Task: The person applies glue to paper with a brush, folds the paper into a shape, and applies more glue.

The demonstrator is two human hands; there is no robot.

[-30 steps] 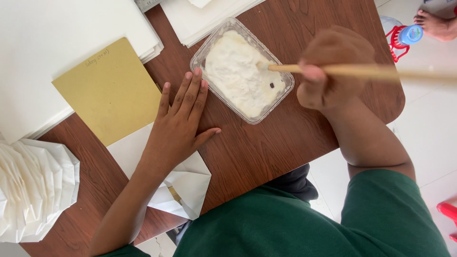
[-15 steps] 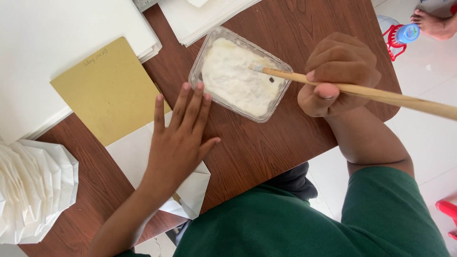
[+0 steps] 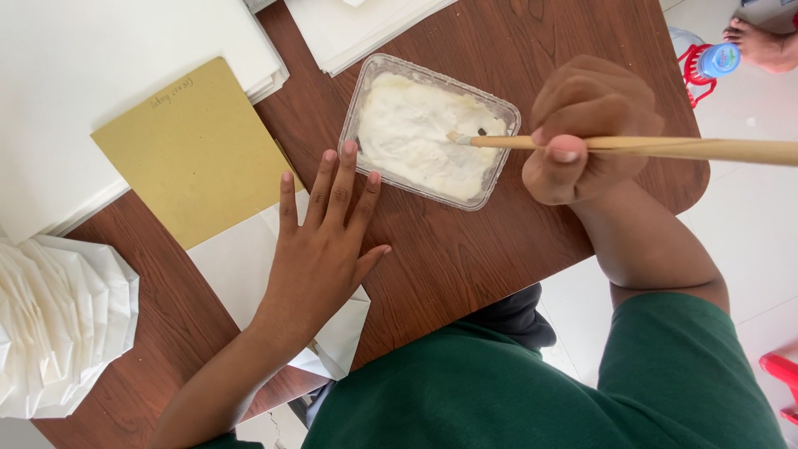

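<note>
Dark brown wooden table [image 3: 499, 258], rounded corner at right, pale tiled floor beyond it. Seen from above the person's head; green shirt fills the lower right.

Right hand [image 3: 586, 129] curled tight in a fist around a long wooden brush handle [image 3: 665, 148]; handle runs level, out past the right edge. Bristle tip rests inside a clear plastic tub [image 3: 430, 129], at its right end, touching white paste [image 3: 416, 133]. A small dark speck sits in the paste just by the tip.

Left hand [image 3: 320, 249] flat, palm down, fingers spread and straight, gripping nothing. It presses on a folded white paper sheet [image 3: 249, 266] that overhangs the near table edge. Fingertips reach the tub's near-left corner, just beside it; contact cannot be told.

Tub lies between the two hands, closer to the right one.

Mustard-yellow card [image 3: 191, 150] left of the tub, partly over a stack of white sheets [image 3: 100, 83]. More white sheets [image 3: 366, 25] at top. Pleated white paper piece [image 3: 58, 316] at far left. Blue-capped bottle [image 3: 716, 60] in a red holder and a bare foot [image 3: 761, 46] on the floor, top right.
</note>
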